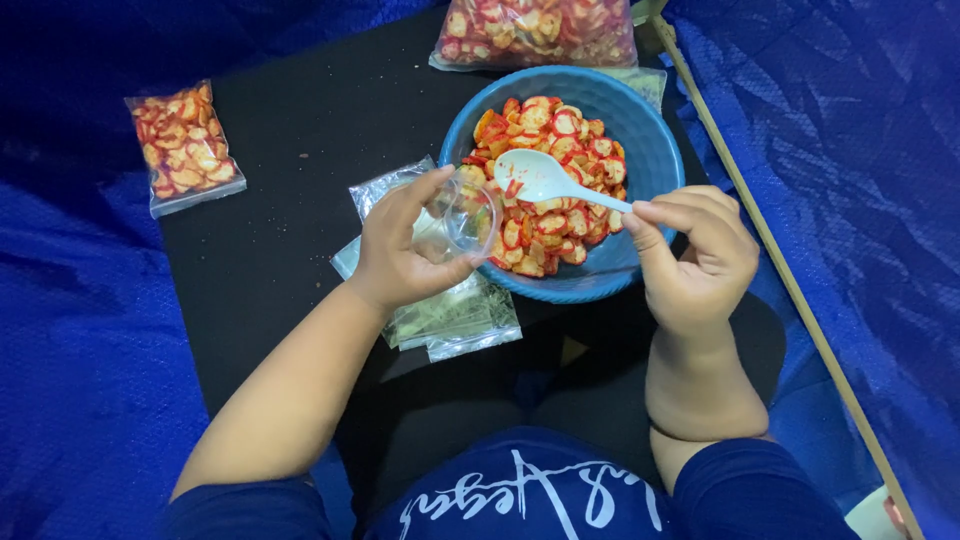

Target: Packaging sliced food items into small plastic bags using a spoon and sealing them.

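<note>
My left hand [400, 250] is closed around the mouth of a small clear plastic bag [462, 215], thumb and fingers pinching its rim so the opening stands round and faces the bowl. The bag hangs at the left edge of the blue bowl [650, 150], touching or just over its rim; I cannot tell which.

My right hand [695, 255] is shut on the end of a white plastic spoon [545, 178], fingertips pressed together on the handle near the bowl's right side. The spoon reaches leftward across the bowl, its scoop lying over the red-and-orange sliced chips [560, 215] with a few crumbs in it, just beside the bag's open mouth.

Under my left hand, on the black table [290, 150], lies a loose stack of empty clear bags [450, 320]. A filled, sealed packet of chips [185, 148] lies well apart at the table's far left edge, and a larger bag of chips [535, 30] lies just beyond the bowl. Blue tarpaulin [860, 150] surrounds the table on both sides.
</note>
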